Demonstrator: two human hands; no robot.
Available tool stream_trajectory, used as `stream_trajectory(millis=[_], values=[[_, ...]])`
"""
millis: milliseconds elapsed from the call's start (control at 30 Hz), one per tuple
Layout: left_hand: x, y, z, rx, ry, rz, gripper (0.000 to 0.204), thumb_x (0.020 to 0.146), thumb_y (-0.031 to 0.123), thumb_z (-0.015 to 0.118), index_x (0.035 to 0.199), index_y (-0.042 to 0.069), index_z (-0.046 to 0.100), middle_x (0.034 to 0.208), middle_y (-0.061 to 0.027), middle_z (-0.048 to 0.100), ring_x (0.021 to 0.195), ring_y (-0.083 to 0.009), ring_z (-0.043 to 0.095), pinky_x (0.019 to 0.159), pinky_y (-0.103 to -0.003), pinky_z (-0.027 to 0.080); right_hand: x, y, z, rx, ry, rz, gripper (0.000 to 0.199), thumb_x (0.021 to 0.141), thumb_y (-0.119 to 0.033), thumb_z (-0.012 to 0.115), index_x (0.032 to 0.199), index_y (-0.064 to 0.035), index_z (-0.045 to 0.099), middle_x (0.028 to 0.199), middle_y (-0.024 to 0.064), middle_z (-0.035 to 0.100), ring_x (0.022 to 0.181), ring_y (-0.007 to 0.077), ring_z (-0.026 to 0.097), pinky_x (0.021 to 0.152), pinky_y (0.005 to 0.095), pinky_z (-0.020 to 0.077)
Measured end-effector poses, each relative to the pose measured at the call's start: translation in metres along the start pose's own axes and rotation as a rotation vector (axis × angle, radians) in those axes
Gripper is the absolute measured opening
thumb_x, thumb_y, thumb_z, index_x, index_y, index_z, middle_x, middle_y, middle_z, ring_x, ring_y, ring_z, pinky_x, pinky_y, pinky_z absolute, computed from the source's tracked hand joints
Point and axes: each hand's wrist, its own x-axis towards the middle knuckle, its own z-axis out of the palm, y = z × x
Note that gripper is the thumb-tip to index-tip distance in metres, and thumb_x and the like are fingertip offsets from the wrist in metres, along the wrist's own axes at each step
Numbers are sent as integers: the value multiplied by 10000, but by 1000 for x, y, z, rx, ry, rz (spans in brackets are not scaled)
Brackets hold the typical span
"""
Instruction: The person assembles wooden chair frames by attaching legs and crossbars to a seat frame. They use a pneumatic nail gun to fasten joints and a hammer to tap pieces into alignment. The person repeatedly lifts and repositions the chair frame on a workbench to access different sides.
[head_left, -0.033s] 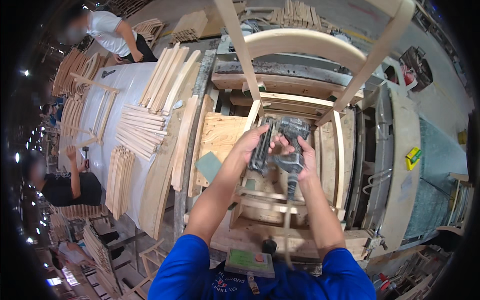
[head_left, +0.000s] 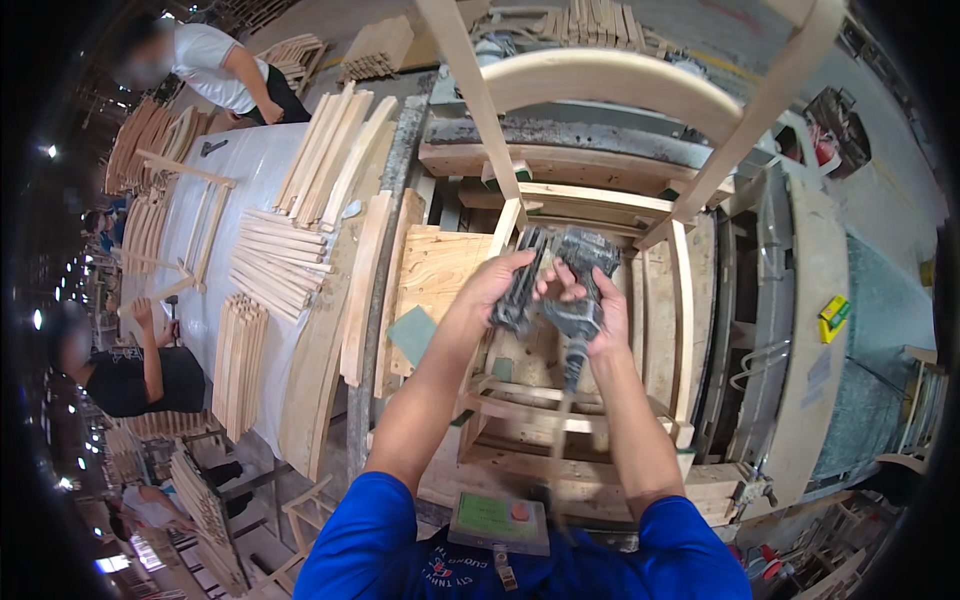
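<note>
My right hand (head_left: 603, 305) is wrapped round the handle of a dark pneumatic nail gun (head_left: 580, 255). A pale air hose (head_left: 562, 430) runs down from the handle's end toward my body. My left hand (head_left: 500, 285) is closed on the gun's long black ribbed magazine (head_left: 520, 290). The gun is held above a light wooden chair frame (head_left: 683, 300), inside its seat opening. The chair's curved back rail (head_left: 610, 80) and two posts rise at the far side. How the magazine joins the gun is hidden by my fingers.
Left of the frame lie a plywood board (head_left: 440, 265) and a green square piece (head_left: 415, 335). Bundles of wooden sticks (head_left: 275, 260) cover a table where two people work. A yellow-green box (head_left: 834, 315) sits on the right-hand bench. Wooden jig beams (head_left: 600, 485) surround the chair.
The nail gun has tilted slightly in my hands, and its handle end has swung left. The hose has swung left as well. Both hands keep their hold.
</note>
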Motion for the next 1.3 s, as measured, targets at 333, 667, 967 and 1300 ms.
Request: stream_trajectory(millis=[333,667,967,1300], values=[[51,41,-55,-422,37,-121,517,998,171,422,1424,-118,458,1183,-274,684,902,-279,719,673,-429,534,80,27,-27,309,47,-139,605,1074,-262,499,1526,89,302,1421,232,553,814,145,628,895,432,595],[49,42,-49,-449,11,-106,486,989,163,437,1379,-123,487,1130,-279,685,854,-276,696,674,-424,561,78,28,-17,423,74,-80,620,1087,-348,464,1530,68,337,939,73,602,796,154,632,994,511,543],[44,50,-41,-390,20,-68,459,982,160,449,1342,-123,486,1102,-265,684,828,-252,701,603,-412,559,76,36,-14,431,78,-116,584,1091,-307,479,1464,130,369,956,105,613,809,172,617,1013,509,510],[34,53,-42,-415,-78,-54,474,1001,172,429,1360,-133,478,1122,-279,674,843,-257,706,626,-413,584,74,45,-12,462,28,-93,607,1088,-324,484,1455,146,369,891,108,619,799,195,625,1012,477,522]])
